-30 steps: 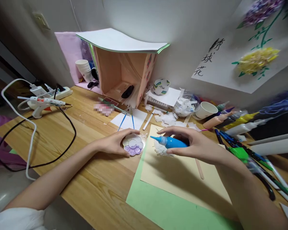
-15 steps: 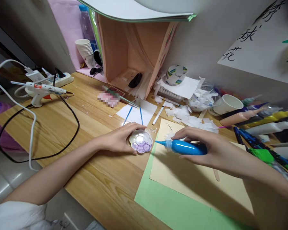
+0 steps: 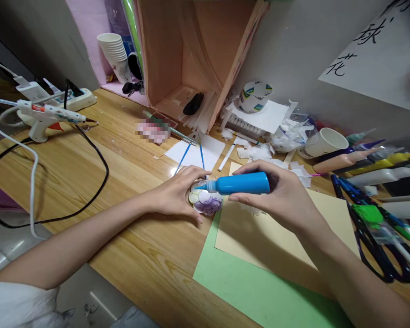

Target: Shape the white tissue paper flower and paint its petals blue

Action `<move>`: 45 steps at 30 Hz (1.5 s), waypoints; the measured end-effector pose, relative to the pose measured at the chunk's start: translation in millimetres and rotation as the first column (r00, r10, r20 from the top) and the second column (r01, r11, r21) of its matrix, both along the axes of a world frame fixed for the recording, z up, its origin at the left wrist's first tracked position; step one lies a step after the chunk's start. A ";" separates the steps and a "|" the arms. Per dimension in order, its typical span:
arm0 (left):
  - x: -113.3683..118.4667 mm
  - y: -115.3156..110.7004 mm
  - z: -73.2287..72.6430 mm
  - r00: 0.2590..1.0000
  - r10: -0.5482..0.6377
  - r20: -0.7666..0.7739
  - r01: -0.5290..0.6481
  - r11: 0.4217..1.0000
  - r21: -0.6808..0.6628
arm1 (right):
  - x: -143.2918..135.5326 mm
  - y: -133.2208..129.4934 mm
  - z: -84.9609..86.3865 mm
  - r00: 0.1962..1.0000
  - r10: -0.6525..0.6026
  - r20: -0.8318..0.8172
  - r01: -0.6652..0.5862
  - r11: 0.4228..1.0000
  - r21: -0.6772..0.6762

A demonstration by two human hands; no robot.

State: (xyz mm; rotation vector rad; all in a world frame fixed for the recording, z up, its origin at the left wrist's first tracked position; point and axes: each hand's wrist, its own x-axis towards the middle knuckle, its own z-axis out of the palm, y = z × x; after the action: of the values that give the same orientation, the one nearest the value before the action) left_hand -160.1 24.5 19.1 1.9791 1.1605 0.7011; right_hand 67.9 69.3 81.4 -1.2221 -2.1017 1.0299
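A small flower-shaped paint palette (image 3: 209,204) with purple smears in its wells rests on the wooden table. Around its left side curve the thumb and fingers of my left hand (image 3: 171,195), steadying it. My right hand (image 3: 287,196) grips a blue squeeze bottle of paint (image 3: 242,183), tilted nearly level. Its thin nozzle points left and hangs over the palette's upper wells; whether paint is coming out I cannot tell. Beneath my right hand lie a cream sheet (image 3: 259,234) and a green sheet (image 3: 239,282), partly in its shadow.
Thin brushes (image 3: 202,157) lie on white paper behind the palette. A glue gun (image 3: 43,116) with looping cables stands at the left. Scissors (image 3: 379,255), pens and several paint bottles (image 3: 382,175) crowd the right side. A pink box (image 3: 171,54) and paper scraps (image 3: 256,151) are behind.
The blue paint bottle has moved left and up, bringing its nozzle from beside the palette to over it. My left hand stays around the palette. The camera view has shifted slightly.
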 end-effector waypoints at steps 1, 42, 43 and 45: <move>-0.7 0.0 1.9 0.999 0.017 0.044 -0.018 1.000 0.019 | -4.4 0.9 1.0 1.000 0.017 -0.005 -0.017 1.000 0.001; 5.6 -9.9 14.4 0.945 0.237 0.227 -0.280 0.942 0.184 | -50.2 -0.8 -25.4 0.874 0.063 -0.483 -0.169 0.969 -0.179; 6.2 -9.9 13.6 0.947 0.233 0.223 -0.278 0.940 0.199 | -50.6 -0.8 -26.7 0.872 0.056 -0.487 -0.163 0.970 -0.180; 7.4 -9.9 11.8 0.951 0.227 0.210 -0.275 0.931 0.239 | -51.1 -1.0 -28.5 0.870 0.046 -0.490 -0.151 0.973 -0.177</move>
State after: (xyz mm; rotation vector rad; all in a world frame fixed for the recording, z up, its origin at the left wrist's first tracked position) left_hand -152.7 14.7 30.9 1.9487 1.2766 1.2004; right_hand 16.9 68.3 52.9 -0.8321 -1.7047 1.4641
